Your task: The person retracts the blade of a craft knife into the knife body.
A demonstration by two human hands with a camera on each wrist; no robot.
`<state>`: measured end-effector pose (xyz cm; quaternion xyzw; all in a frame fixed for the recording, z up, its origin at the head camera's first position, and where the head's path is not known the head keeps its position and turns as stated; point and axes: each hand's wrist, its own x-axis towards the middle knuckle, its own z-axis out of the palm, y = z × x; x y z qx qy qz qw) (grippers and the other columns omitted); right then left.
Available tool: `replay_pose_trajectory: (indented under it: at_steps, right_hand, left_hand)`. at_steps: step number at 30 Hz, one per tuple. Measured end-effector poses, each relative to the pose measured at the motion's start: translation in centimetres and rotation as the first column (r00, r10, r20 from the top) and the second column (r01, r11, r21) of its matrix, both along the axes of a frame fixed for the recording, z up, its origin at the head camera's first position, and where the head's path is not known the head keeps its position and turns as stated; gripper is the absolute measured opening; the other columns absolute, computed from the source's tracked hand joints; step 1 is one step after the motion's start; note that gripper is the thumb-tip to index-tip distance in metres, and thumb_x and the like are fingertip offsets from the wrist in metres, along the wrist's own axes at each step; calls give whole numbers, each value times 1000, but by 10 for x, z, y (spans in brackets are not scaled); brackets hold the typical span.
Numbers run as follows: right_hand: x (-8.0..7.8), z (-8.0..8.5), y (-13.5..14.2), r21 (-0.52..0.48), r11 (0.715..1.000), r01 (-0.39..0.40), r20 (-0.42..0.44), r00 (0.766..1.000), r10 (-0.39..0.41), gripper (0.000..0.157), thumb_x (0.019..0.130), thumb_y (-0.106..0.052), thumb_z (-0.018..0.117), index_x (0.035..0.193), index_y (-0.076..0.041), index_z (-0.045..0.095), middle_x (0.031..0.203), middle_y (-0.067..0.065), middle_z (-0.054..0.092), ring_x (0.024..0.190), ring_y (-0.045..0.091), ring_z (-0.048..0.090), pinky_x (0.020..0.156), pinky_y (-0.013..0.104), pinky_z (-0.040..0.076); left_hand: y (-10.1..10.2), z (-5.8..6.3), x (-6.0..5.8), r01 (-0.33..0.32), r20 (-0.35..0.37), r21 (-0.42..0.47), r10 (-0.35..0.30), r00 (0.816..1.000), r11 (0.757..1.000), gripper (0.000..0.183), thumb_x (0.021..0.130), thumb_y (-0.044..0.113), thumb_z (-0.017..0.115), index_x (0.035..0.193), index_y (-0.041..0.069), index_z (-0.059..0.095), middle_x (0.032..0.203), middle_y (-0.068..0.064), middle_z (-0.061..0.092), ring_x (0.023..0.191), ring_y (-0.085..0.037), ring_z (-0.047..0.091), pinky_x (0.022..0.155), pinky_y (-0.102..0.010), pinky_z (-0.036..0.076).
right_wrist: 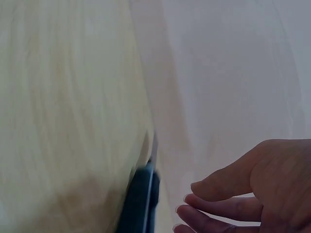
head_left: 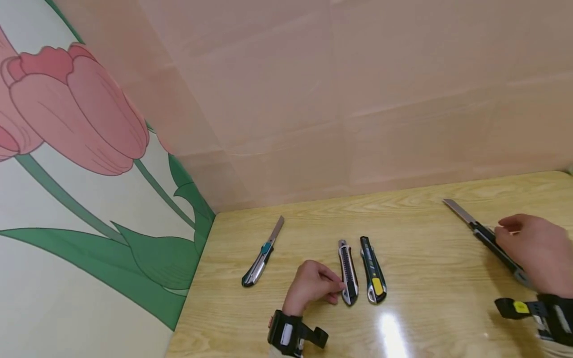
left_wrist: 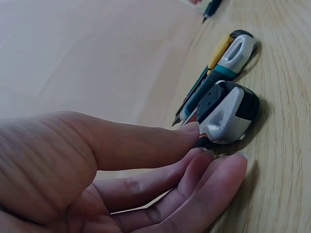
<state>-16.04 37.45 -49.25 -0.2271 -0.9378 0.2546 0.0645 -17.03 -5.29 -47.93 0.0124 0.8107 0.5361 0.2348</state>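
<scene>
**Tulips (head_left: 80,112) beside a pink sheet (head_left: 340,99)**

The wall (head_left: 80,323) at left is white, printed with large pink tulips, green stems (head_left: 67,200) and broad green leaves (head_left: 156,258). The creased sheet hangs behind the table (head_left: 313,223), meeting its far edge. The table is pale yellow with wood grain; a bright glare (head_left: 392,333) lies toward its near side.

1 knife (head_left: 265,251) lies on the table (head_left: 425,221) left of 2 side-by-side knives (head_left: 347,272), a 4th knife (head_left: 486,236) well to their right.
</scene>
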Motion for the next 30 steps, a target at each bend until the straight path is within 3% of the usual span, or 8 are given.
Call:
replay_pose_trajectory:
  at_steps: [4, 8, 10, 15, 20, 26, 30]
  right_hand:
    - [4, -8, 9, -8, 1000, -5, 53, 999, 6, 41, 93, -12, 57, 116, 21, 50, 105, 40, 50, 76, 48, 52, 59, 50, 46]
    - [7, -13, 10, 50, 994, -100, -5, 995, 101, 50, 87, -21, 69, 109, 22, 56, 92, 38, 58, 65, 42, 54, 54, 49, 46]
    - [8, -13, 10, 61, 989, -132, -8, 991, 132, 57, 84, -27, 73, 108, 22, 57, 86, 35, 60, 59, 36, 54, 49, 45, 45]
    - [7, -12, 12, 56, 989, -135, -5, 991, 136, 58, 74, -27, 81, 106, 17, 61, 81, 29, 64, 56, 31, 56, 40, 36, 41]
    - [6, -11, 12, 66, 990, -122, -27, 992, 124, 52, 72, -23, 82, 104, 14, 64, 81, 29, 65, 57, 33, 57, 36, 34, 40]
    - [6, -10, 10, 52, 992, -115, -31, 993, 117, 55, 70, -25, 84, 103, 14, 64, 82, 29, 65, 56, 31, 57, 37, 34, 40]
    - [5, -6, 8, 37, 993, -111, -41, 993, 112, 60, 70, -31, 84, 105, 13, 64, 86, 30, 66, 57, 30, 57, 38, 31, 40]
  left_hand:
    - [1, 1, -1, -10, -34, 9, 10, 999, 1000, 6, 77, 0, 79, 80, 1, 75, 72, -15, 74, 60, -33, 71, 54, -40, 61]
    - [2, 1, -3, -17, -78, 19, 18, 997, 1000, 9, 77, 1, 80, 85, 1, 74, 72, -9, 74, 60, -31, 71, 55, -39, 61]
    - [2, 1, -3, 3, -136, -6, -3, 991, 1000, 11, 77, 5, 80, 87, 4, 75, 74, -4, 74, 62, -24, 71, 57, -36, 61]
    - [9, 0, -5, 38, -311, -58, -54, 949, 998, 11, 81, 15, 79, 91, 14, 76, 82, 6, 72, 71, -8, 67, 63, -25, 56]
    - [16, -1, -4, 21, -360, -11, -24, 933, 1000, 9, 83, 18, 78, 91, 17, 77, 84, 8, 72, 73, -8, 66, 66, -25, 56]
    - [20, 3, 0, -32, -427, 38, 45, 903, 999, 8, 83, 13, 78, 89, 16, 77, 83, 6, 73, 74, -9, 67, 68, -26, 56]
    - [21, 8, 2, -35, -444, 75, 64, 894, 997, 7, 83, 14, 77, 90, 16, 77, 83, 4, 73, 76, -11, 67, 70, -27, 56]
